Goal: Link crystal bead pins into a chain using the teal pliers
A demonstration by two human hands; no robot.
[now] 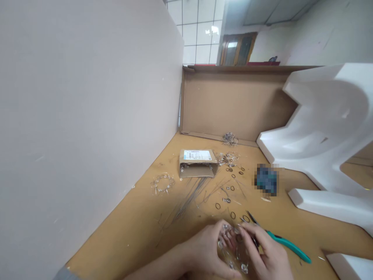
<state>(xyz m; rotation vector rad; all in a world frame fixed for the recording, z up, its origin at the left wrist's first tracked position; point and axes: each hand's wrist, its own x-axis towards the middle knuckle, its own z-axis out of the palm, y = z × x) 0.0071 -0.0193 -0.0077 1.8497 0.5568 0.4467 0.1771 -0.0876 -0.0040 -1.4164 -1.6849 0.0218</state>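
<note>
At the bottom of the head view, my left hand (202, 247) curls around a loop of wire strung with clear beads (244, 268). My right hand (269, 252) is closed in a pinch at the loop's upper right side. Fingers cover much of the loop, so the exact spot gripped is hard to see. Green-handled pliers (291, 248) lie partly behind my right hand, with their dark jaws showing beyond it. Several dark rings (233, 215) are scattered on the table just past my fingers. Another beaded wire ring (163, 183) rests farther left.
An open-fronted cardboard box (198, 157) with a label stands mid-table, loose wires (189, 198) in front. Beaded wire pieces (229, 158) lie beside it, with a tangled pile (230, 139) behind. A blurred dark item (265, 179) and white foam (326, 116) are to the right; a pale wall borders the left.
</note>
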